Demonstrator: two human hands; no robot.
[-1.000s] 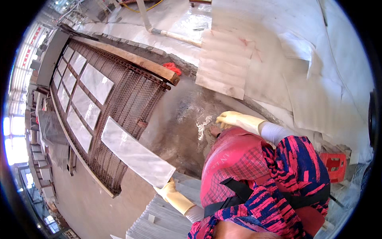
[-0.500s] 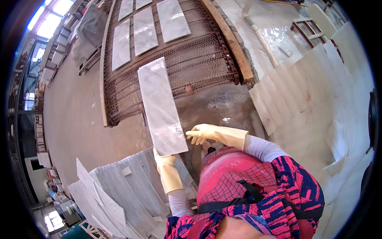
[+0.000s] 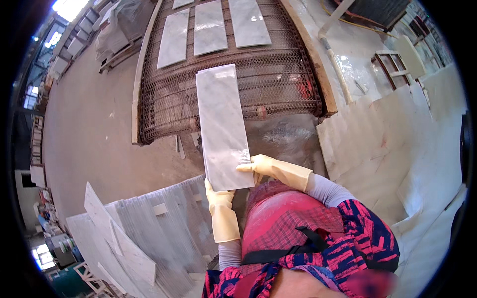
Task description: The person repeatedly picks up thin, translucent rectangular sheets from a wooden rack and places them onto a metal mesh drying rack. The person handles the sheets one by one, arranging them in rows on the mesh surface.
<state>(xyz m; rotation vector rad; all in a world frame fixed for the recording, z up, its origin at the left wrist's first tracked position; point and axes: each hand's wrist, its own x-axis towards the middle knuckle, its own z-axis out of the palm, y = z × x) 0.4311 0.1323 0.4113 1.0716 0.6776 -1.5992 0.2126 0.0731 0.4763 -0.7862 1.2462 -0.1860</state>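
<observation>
Both my hands wear pale yellow rubber gloves and hold a long white-grey marble tile (image 3: pixel 223 124) out in front of me. A second edge shows along its left side, so there seem to be two tiles lying together. My left hand (image 3: pixel 218 196) grips the near left corner from below, its fingers partly hidden beneath. On the right edge near that end, my right hand (image 3: pixel 258 166) is closed with the thumb lying on top and the other fingers mostly underneath. The tile's far end overlaps the brown mesh conveyor (image 3: pixel 278 92) in view; whether it touches cannot be told.
Several marble tiles (image 3: pixel 209 30) lie farther up the conveyor between side rails (image 3: pixel 310 59). Many slabs stand on edge in a row (image 3: pixel 169 213) at lower left, with a tilted slab (image 3: pixel 117 233) against them. Pale sheets (image 3: pixel 377 134) cover the right side. A pipe (image 3: pixel 338 67) runs beyond.
My right hand, beside the tile before, has now closed on its right edge. My view has shifted, so the conveyor and the held tile appear farther right.
</observation>
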